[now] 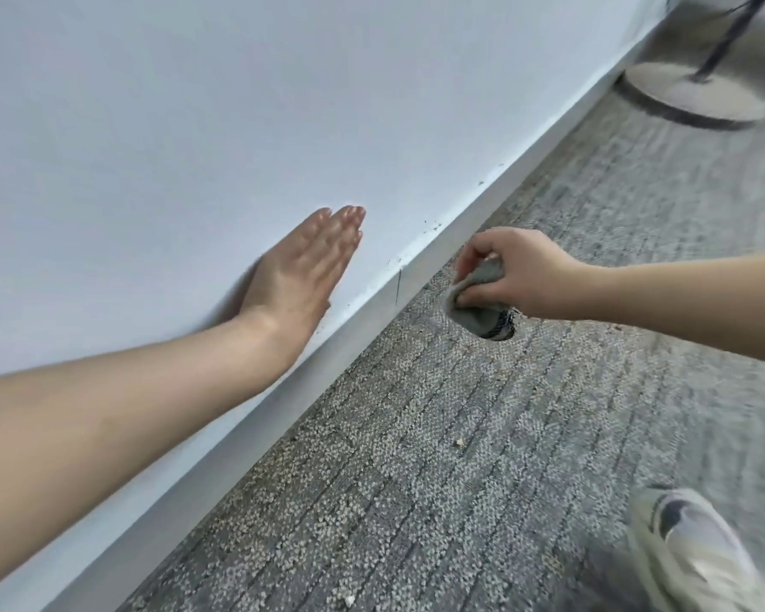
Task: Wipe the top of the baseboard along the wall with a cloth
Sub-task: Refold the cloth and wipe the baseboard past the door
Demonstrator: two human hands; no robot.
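Head view: the left hand (303,262) lies flat on the wall (195,103), fingers straight and together. The right hand (522,271) grips a bunched grey cloth (478,298) over the carpet (460,479), just beside the white baseboard (354,329), whose top edge shows dark specks

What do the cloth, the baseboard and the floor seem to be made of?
The cloth, bunched in the right hand, looks like soft grey fabric, matte and fuzzy; perhaps microfibre or cotton. The baseboard is smooth, painted pale, with slight sheen; what lies under the paint cannot be told. The floor is grey carpet with short speckled pile.
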